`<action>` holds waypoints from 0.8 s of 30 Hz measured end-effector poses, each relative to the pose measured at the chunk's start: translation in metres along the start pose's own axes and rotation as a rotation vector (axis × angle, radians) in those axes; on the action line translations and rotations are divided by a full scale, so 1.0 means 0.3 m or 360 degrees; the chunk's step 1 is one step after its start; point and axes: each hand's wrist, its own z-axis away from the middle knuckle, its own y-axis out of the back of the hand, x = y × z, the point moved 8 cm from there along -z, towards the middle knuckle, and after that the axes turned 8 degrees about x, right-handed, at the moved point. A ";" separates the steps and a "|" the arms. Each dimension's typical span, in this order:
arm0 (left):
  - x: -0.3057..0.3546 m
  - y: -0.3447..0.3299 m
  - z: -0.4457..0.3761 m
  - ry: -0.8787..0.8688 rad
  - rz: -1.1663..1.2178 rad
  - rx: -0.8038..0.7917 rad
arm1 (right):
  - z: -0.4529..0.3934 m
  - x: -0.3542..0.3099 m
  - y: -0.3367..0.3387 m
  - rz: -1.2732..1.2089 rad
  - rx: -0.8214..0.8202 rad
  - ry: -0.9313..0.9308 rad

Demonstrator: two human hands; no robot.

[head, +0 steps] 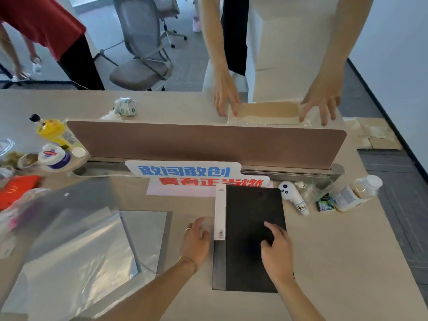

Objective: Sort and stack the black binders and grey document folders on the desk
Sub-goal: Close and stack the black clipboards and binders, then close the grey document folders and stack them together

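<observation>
A black binder point(250, 212) lies flat on the desk in front of me, its spine with a white label point(219, 212) on the left side. My right hand point(276, 249) rests palm down on its cover, fingers spread. My left hand point(196, 239) presses against the spine side, fingers loosely curled, holding nothing. Several grey document folders point(92, 246) lie overlapped at the left, shiny and partly blurred near the camera.
A brown divider panel point(208, 142) crosses the desk, with a printed sign point(185, 172) leaning below it. A white controller point(293, 196), a bottle point(356, 193) and wrappers sit at the right. Food tubs and an orange bag crowd the left. Another person's hands hold a packet beyond the divider.
</observation>
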 end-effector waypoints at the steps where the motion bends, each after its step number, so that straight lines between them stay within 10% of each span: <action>1: -0.020 0.036 0.005 0.0014 0.0044 0.0026 | 0.019 -0.033 -0.012 -0.0024 -0.0021 0.0012; 24: -1.027 1.011 -0.027 0.0562 0.0145 0.0494 | 0.650 -0.680 -0.794 -0.0126 -0.0642 0.0304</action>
